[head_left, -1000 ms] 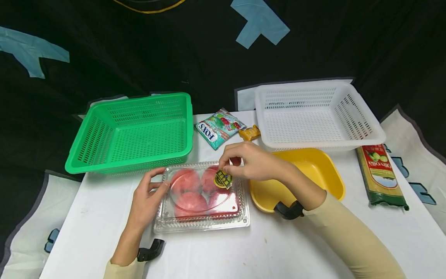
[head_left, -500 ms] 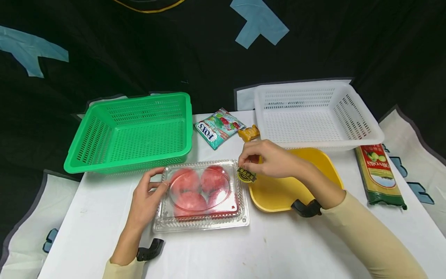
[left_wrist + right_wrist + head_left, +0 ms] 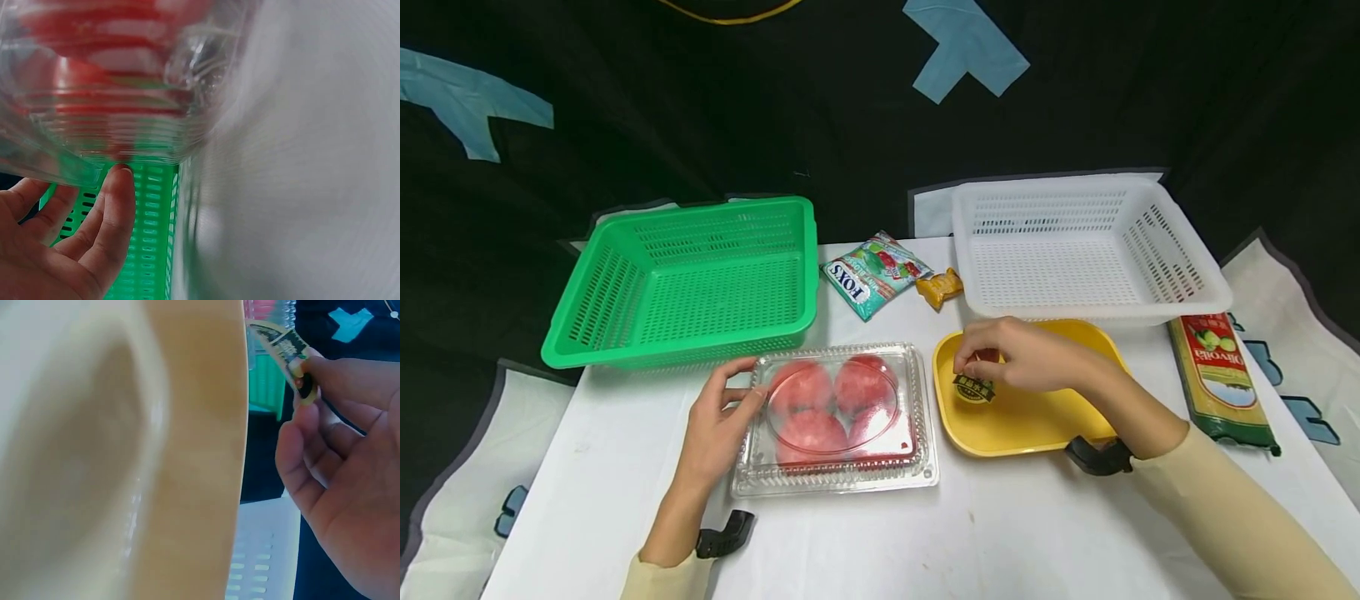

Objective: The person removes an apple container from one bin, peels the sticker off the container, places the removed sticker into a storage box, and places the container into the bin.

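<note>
A clear plastic box (image 3: 833, 483) with several round reddish fruits (image 3: 802, 387) inside lies on the white table in the head view. My left hand (image 3: 718, 429) rests its thumb and fingertips against the box's left side. In the left wrist view, fingertips of the left hand (image 3: 94, 234) touch the ribbed plastic wall. Over the yellow basin (image 3: 1007, 429), my right hand (image 3: 1022, 354) pinches a small black-and-gold sticker (image 3: 973, 388) between thumb and fingers. The right wrist view shows that sticker (image 3: 287, 353) slightly curved, with the basin wall beside it.
Behind the box stands a green basket (image 3: 715, 292); a white basket (image 3: 1052, 258) is at the back right. Between them lie a FOX'S candy bag (image 3: 874, 273) and a small orange packet (image 3: 940, 287). An Olivoila packet (image 3: 1225, 379) lies at the right.
My right hand has moved right with the sticker, from above the box lid to above the yellow basin. The left hand and the box have stayed in place.
</note>
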Demonstrator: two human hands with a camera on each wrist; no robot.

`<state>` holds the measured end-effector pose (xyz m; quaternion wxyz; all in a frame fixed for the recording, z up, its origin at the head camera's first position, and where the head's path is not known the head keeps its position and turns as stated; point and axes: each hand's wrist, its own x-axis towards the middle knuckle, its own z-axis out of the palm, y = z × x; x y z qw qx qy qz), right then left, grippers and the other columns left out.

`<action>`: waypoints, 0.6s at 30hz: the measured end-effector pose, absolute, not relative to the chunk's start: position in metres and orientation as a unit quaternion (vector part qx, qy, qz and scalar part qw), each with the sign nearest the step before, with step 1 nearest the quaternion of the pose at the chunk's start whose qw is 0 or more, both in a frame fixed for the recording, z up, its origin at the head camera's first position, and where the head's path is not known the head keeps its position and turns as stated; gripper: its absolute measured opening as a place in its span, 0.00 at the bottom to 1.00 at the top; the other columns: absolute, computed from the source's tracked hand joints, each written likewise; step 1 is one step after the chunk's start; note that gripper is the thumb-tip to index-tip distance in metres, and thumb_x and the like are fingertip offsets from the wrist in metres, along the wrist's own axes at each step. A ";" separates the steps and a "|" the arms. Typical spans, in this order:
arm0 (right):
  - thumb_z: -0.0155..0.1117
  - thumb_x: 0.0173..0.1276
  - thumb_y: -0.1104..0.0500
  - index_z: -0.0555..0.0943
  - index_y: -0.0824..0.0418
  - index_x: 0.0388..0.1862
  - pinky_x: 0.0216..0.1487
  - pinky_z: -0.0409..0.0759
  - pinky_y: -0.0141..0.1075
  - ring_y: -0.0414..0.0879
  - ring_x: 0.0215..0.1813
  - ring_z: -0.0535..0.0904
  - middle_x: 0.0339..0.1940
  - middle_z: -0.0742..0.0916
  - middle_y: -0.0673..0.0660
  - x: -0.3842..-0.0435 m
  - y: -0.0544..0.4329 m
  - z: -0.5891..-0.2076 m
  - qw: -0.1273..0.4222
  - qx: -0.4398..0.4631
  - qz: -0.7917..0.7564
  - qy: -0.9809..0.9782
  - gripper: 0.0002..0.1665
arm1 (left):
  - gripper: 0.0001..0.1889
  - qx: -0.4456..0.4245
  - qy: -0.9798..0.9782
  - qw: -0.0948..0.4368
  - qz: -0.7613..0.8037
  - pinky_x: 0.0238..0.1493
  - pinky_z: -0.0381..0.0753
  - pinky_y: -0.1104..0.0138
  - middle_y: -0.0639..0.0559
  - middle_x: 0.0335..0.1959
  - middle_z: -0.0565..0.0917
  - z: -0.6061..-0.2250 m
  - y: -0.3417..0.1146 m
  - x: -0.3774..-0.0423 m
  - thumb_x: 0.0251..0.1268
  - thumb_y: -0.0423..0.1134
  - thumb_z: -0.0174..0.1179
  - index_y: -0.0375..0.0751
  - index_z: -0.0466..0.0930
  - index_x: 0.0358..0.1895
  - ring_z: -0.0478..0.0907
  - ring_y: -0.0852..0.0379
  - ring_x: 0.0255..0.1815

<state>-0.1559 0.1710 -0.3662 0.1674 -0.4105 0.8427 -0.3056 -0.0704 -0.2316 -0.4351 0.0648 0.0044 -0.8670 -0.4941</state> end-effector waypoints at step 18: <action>0.63 0.66 0.66 0.86 0.52 0.37 0.38 0.75 0.34 0.38 0.34 0.74 0.33 0.83 0.45 -0.162 0.199 -0.389 0.202 -0.412 -0.228 0.859 0.10 | 0.22 0.002 -0.864 0.067 -0.498 0.37 0.79 0.68 0.52 0.62 0.72 -0.435 -0.232 -0.069 0.71 0.44 0.56 0.51 0.69 0.66 0.80 0.57 0.44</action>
